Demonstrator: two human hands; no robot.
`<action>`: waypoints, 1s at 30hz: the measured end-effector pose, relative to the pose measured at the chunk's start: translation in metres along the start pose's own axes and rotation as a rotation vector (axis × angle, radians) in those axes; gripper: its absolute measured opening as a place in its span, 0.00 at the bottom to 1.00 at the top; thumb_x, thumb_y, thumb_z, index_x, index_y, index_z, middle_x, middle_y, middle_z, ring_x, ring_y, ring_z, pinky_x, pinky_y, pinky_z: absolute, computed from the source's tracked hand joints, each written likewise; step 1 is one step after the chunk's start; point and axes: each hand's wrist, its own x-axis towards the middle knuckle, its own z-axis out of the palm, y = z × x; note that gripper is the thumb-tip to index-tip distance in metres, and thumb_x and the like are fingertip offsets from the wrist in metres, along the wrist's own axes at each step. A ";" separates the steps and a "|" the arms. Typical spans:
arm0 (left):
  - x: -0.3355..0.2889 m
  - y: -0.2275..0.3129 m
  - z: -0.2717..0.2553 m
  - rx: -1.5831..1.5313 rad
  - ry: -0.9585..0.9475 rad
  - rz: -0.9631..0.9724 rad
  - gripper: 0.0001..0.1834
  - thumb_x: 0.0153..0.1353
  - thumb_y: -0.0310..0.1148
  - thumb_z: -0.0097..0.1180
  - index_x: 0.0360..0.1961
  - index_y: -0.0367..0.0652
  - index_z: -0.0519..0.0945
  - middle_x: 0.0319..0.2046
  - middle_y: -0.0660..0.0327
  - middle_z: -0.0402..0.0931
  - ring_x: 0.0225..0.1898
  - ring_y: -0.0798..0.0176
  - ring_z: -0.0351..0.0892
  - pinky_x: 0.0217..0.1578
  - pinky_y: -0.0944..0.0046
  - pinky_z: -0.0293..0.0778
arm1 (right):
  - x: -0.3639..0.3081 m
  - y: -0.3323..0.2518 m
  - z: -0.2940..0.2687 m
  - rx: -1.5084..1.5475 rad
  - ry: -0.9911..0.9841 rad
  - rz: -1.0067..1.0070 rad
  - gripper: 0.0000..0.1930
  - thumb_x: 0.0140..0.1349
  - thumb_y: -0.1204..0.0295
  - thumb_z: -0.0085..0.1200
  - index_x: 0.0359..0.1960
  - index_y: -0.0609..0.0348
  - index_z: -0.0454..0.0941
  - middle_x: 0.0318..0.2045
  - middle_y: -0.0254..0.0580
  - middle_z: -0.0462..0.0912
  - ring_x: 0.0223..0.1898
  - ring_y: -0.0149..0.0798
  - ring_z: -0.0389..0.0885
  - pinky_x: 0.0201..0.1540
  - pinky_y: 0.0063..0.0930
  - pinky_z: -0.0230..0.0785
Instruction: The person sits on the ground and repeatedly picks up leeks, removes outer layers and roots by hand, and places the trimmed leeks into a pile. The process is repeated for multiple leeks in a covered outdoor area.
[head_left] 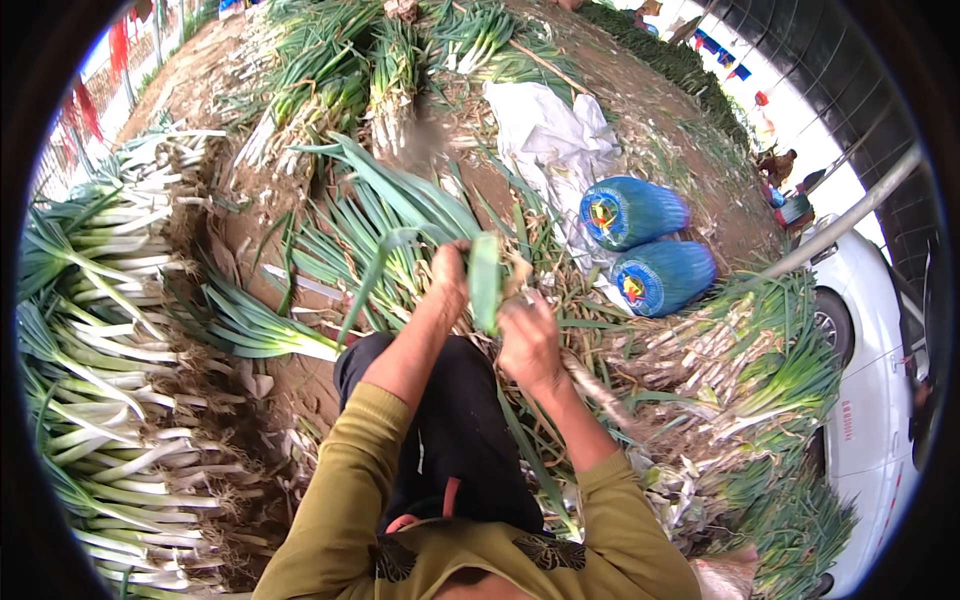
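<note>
At the centre, just beyond the dark trousers [455,425], a leek [485,285] is located between the left hand [450,272] and the right hand [530,345]. The left hand is closed on the green leaf section; its fingertips are mostly hidden behind the leaf. The right hand has its fingers curled inward; motion blur obscures the tips, so what they pinch, if anything, cannot be told. Near-right of this hand, a pale stalk [600,392] is visible but blurred; its join to the leek is concealed by the hand. Broad green leaves extend far-left from the left hand, and one leaf bends over to the near-left. The leaf face between the hands has its long axis near to far; the pale stalk slants toward the near-right. A second leek [265,325] lies on the ground at left, leaves far-left, white end near-right. The leek row [120,400] at far left and the white car [865,410] at right are cut off by the lens rim.
</note>
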 end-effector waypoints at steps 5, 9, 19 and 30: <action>0.007 -0.001 -0.011 0.203 0.170 0.272 0.07 0.51 0.30 0.47 0.29 0.39 0.73 0.24 0.57 0.73 0.25 0.57 0.72 0.29 0.56 0.72 | -0.088 0.006 -0.036 -0.206 -0.461 -0.027 0.10 0.40 0.84 0.46 0.28 0.67 0.72 0.32 0.51 0.76 0.31 0.45 0.74 0.42 0.37 0.66; -0.015 0.050 0.019 0.175 0.121 0.539 0.10 0.46 0.26 0.50 0.32 0.36 0.70 0.25 0.56 0.70 0.26 0.57 0.72 0.29 0.58 0.73 | -0.363 0.047 -0.139 -0.539 -1.460 0.516 0.08 0.50 0.75 0.46 0.31 0.60 0.76 0.27 0.50 0.77 0.29 0.44 0.76 0.29 0.38 0.67; -0.027 0.020 0.006 0.176 -0.051 0.345 0.08 0.50 0.26 0.50 0.32 0.33 0.72 0.24 0.56 0.72 0.25 0.57 0.74 0.29 0.58 0.74 | -0.041 -0.004 -0.063 0.127 -0.296 0.747 0.15 0.55 0.72 0.53 0.43 0.63 0.73 0.41 0.49 0.77 0.40 0.43 0.78 0.42 0.34 0.72; -0.031 -0.001 0.016 0.197 -0.079 0.250 0.07 0.49 0.26 0.51 0.31 0.36 0.74 0.26 0.59 0.73 0.29 0.60 0.73 0.34 0.62 0.71 | 0.003 0.019 0.013 -0.005 -0.056 0.547 0.11 0.41 0.71 0.59 0.27 0.63 0.75 0.23 0.44 0.79 0.22 0.44 0.78 0.26 0.33 0.72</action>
